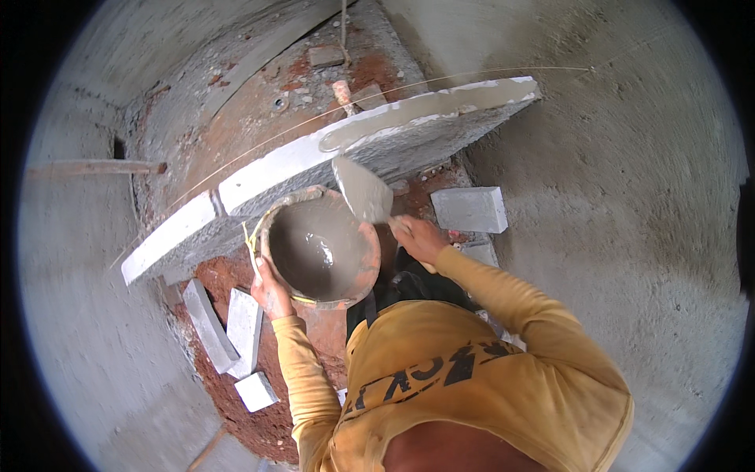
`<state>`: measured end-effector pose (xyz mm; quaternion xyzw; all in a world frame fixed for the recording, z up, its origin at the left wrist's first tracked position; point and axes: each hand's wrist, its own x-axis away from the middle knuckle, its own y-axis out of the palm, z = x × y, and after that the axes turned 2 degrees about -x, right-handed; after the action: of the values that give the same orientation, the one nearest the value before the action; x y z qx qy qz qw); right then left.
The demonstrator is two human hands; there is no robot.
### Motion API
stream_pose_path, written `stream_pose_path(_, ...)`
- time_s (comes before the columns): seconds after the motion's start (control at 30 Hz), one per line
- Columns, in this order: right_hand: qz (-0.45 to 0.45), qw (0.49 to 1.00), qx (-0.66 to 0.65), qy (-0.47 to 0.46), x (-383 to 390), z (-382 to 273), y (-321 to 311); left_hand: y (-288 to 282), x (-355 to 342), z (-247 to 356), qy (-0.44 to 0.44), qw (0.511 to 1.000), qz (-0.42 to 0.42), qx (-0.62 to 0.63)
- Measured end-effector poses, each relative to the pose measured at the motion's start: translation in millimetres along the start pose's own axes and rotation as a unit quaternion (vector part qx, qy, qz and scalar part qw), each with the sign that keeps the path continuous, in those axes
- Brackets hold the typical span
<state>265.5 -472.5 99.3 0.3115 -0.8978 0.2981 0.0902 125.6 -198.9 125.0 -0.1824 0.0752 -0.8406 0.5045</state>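
While left fingers [265, 275] clasp a bucket [368, 256], right fingers [415, 234] — forearm [503, 289] slanting inward — grip a trowel [363, 191].

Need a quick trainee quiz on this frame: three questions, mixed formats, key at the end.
1. Which tool does the right hand hold?
2. True or false: wet mortar coats only part of the top of the block wall in front.
3. Fill in: the left hand is on the side of a ____ holding grey mix.

Key:
1. A trowel.
2. True; its left part is bare.
3. bucket
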Motion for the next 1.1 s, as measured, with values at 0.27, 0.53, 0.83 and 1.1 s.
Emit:
stream_pose_path(0.27, -0.206, 0.924, 0.307, -0.1, -17, -48, 9, -29, -33, 24, 0.003, 0.992, -0.036, -0.122)
stream_pose_path(0.53, -0.166, 0.879, 0.41, -0.18, -38, -107, 39, -34, -28, 72, 0.108, 0.958, -0.05, -0.26)
stream_pose_path(0.83, -0.277, 0.878, 0.352, -0.166, -62, -62, 66, -18, -17, 72, 0.129, 0.981, -0.093, -0.108)
stream_pose_path(1.1, -0.336, 0.936, 0.091, 0.061, -63, -50, -37, -25, -25, 36, 0.043, 0.998, -0.034, -0.004)
